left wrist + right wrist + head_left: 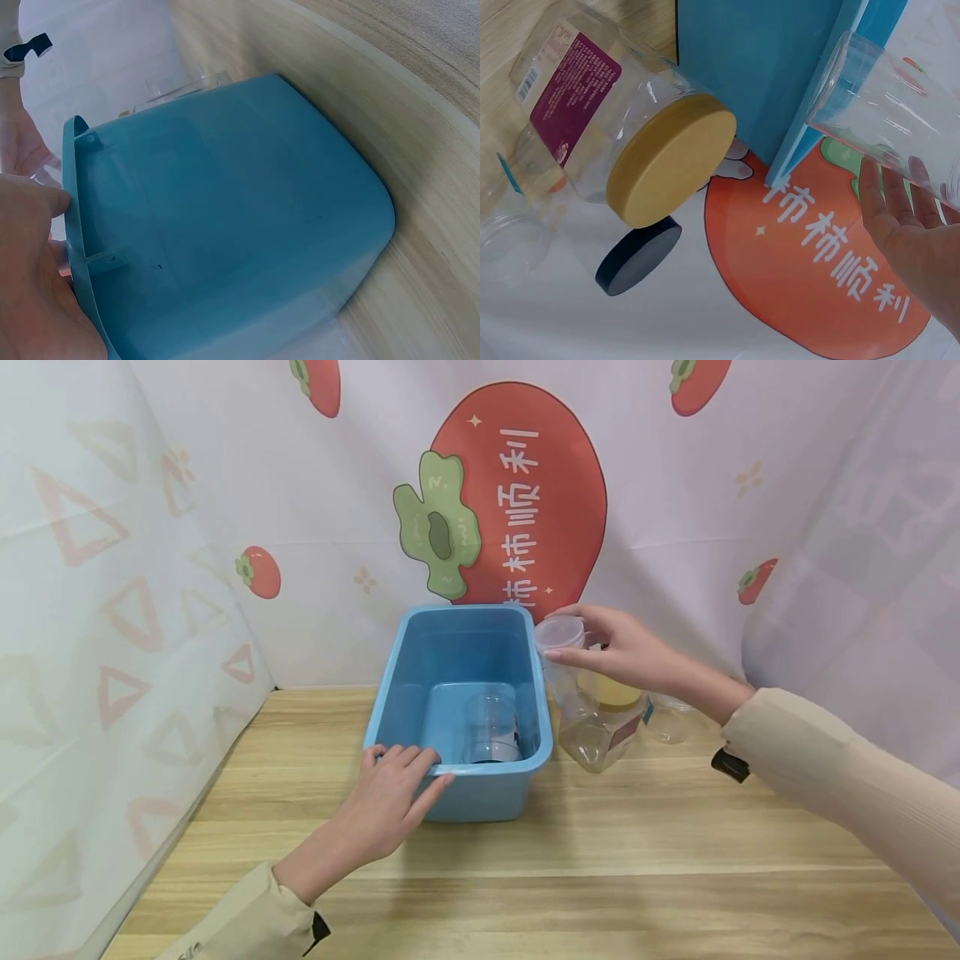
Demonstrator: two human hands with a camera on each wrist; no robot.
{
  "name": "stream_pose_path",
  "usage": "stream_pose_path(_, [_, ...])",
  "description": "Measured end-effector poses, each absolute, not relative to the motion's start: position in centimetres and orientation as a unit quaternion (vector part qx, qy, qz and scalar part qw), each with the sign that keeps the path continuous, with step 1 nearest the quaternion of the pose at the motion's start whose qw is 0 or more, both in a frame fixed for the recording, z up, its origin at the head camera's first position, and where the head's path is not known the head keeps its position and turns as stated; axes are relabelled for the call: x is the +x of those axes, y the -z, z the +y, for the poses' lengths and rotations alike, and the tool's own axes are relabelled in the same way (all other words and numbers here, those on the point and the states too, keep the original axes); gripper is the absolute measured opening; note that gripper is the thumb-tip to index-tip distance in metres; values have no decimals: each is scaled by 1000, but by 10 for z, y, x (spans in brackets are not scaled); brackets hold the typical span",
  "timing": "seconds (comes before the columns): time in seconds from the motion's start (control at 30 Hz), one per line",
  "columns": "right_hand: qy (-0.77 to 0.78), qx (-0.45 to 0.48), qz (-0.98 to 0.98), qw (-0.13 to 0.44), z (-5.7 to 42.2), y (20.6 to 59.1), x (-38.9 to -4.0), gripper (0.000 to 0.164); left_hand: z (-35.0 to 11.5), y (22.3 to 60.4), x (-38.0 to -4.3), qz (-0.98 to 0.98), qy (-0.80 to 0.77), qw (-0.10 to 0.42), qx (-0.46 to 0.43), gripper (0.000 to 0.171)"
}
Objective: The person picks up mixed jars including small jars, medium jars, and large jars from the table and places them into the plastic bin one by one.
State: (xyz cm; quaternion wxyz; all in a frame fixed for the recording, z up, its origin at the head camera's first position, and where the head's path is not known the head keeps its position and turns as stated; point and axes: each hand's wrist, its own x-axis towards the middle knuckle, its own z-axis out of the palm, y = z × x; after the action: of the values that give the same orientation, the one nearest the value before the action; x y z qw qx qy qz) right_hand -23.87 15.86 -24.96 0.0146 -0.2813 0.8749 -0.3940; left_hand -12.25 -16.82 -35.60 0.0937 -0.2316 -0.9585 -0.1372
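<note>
A blue plastic bin (465,793) stands on the table, and inside it is a clear jar (491,718). My left hand (393,793) grips the bin's near rim, fingers over the edge and thumb along it; the left wrist view shows the bin's outer wall up close. Beyond the right rim, my right hand (622,647) holds another clear jar (892,112) near its top, between thumb and fingers. That jar's lower part overlaps the bin's side in the right wrist view. Below this hand is a larger clear jar with a yellow lid (671,161) and a maroon label.
Another clear jar (669,720) stands farther right, behind the yellow-lidded one. A jar with a black lid (639,255) shows in the right wrist view. The wooden table (600,868) meets a white printed cloth (330,635) at the back and sides.
</note>
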Motion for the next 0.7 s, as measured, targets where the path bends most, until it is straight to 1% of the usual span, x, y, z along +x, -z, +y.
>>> stream_pose_path(0.23, [397, -278, 874, 28, 150, 247, -240, 50, -168, 356, -123, -958, 138, 95, -232, 23])
stream_pose_path(0.7, [395, -298, 868, 34, 139, 244, -244, 52, -167, 354, -122, -961, 135, 84, -227, 23])
